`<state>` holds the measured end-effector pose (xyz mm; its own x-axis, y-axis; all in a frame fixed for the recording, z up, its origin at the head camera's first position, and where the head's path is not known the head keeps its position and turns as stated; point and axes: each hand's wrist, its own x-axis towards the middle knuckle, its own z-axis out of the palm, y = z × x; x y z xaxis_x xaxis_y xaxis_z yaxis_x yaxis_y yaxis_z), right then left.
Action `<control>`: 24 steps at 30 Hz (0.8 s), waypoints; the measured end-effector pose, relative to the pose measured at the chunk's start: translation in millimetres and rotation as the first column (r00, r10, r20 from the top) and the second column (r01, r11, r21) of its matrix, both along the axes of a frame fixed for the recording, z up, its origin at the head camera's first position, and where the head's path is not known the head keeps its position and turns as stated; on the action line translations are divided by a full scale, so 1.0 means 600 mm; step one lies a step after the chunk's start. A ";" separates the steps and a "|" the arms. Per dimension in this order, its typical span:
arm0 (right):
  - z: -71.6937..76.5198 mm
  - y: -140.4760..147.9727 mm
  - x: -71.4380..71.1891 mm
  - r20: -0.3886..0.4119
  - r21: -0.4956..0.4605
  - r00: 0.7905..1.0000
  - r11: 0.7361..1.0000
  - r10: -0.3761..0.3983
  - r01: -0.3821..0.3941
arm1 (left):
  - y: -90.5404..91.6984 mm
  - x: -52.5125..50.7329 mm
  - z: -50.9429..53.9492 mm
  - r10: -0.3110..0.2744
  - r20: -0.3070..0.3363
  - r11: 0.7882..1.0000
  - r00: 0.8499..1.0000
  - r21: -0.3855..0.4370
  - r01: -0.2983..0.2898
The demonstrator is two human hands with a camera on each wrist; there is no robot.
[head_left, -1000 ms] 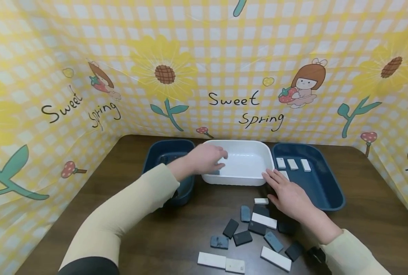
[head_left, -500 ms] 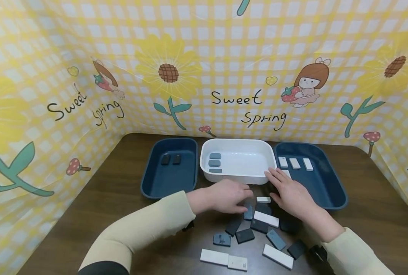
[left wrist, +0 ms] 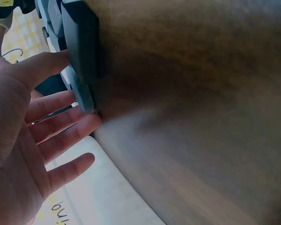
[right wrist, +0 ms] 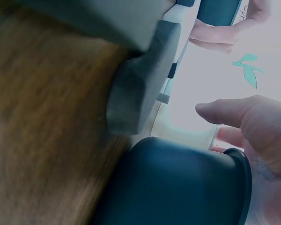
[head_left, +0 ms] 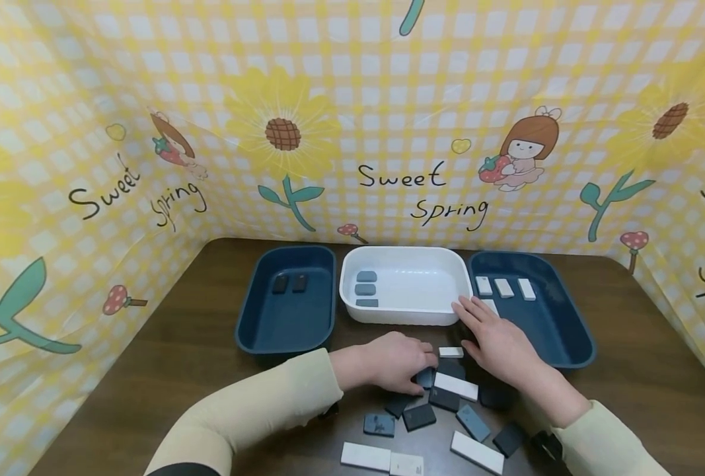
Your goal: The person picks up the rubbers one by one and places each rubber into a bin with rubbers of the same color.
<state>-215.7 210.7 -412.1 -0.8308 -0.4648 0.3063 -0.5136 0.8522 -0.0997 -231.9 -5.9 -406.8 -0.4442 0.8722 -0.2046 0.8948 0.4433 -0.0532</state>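
My left hand (head_left: 390, 362) reaches into a pile of small flat blocks, thumb and fingers on either side of a blue-grey block (head_left: 425, 378). In the left wrist view the fingers of that hand (left wrist: 23, 136) are spread and fairly straight, their tips at a blue-grey block (left wrist: 82, 91); a firm hold cannot be made out. With fingers extended, my right hand (head_left: 501, 340) rests its fingertips on the near right corner of a white box (head_left: 406, 317). Around the left hand lie black blocks (head_left: 419, 417), blue-grey blocks and white blocks (head_left: 456, 386).
Inside the white box, blue-grey blocks (head_left: 366, 289) line the left side. A dark blue tray (head_left: 287, 330) on the left holds two black blocks (head_left: 299, 283). The right dark blue tray (head_left: 557, 330) holds several white blocks (head_left: 503, 288). Longer white blocks (head_left: 477, 453) lie near the front.
My left hand has come out of the white box, back toward me and right, down to the pile, leaving blue-grey blocks visible in the box. The right hand stays at the box corner.
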 end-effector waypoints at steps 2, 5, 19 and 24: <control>0.000 -0.001 0.000 0.007 0.001 1.000 1.000 -0.001 0.001 | -0.001 0.002 -0.001 -0.003 -0.001 1.000 1.000 0.008 0.003; 0.000 -0.002 0.001 0.012 0.004 1.000 1.000 -0.002 0.001 | -0.002 0.003 -0.003 -0.004 0.009 1.000 1.000 0.023 0.003; -0.001 0.000 0.000 -0.004 0.004 1.000 1.000 0.009 -0.009 | -0.012 -0.001 -0.010 0.049 0.111 0.991 0.993 0.119 -0.062; -0.002 0.000 0.001 -0.009 -0.001 1.000 1.000 0.010 -0.010 | -0.016 -0.007 -0.011 0.089 0.139 0.985 0.986 0.136 -0.108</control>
<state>-215.2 210.9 -413.1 -0.8232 -0.4730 0.3141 -0.5233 0.8467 -0.0966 -236.1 -15.3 -413.2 -0.5069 0.8499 -0.1440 0.8413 0.5242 0.1318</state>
